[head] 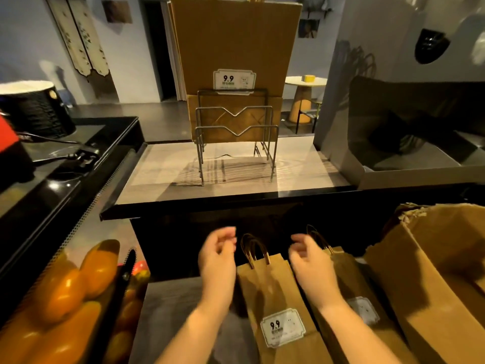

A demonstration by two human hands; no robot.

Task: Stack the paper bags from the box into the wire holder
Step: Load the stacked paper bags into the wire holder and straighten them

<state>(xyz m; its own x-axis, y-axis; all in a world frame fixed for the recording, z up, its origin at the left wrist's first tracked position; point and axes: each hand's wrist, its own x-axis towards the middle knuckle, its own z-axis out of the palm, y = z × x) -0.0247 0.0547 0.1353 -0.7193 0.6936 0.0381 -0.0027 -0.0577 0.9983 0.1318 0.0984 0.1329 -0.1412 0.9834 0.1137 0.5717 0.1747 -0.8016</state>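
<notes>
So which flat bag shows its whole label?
The bag between left hand and right hand; the label of the right-side bag is partly hidden by that arm.

Orange fruit (73, 290) is heaped at the near left, with a black handle (127, 269) lying along its right edge. Behind it, a glossy black counter (65, 190) on the left carries a black tub (36, 109) with a white top, a red thing (6, 135) cut off by the edge, and a dark cable (78, 153). Far back, two pale hangings (78, 40) are on the left wall near a dark doorway (157, 48), a round table (301, 103) bearing a yellow block (309, 78) stands to the right, and a black mask-like piece (431, 46) hangs on the right wall.
</notes>
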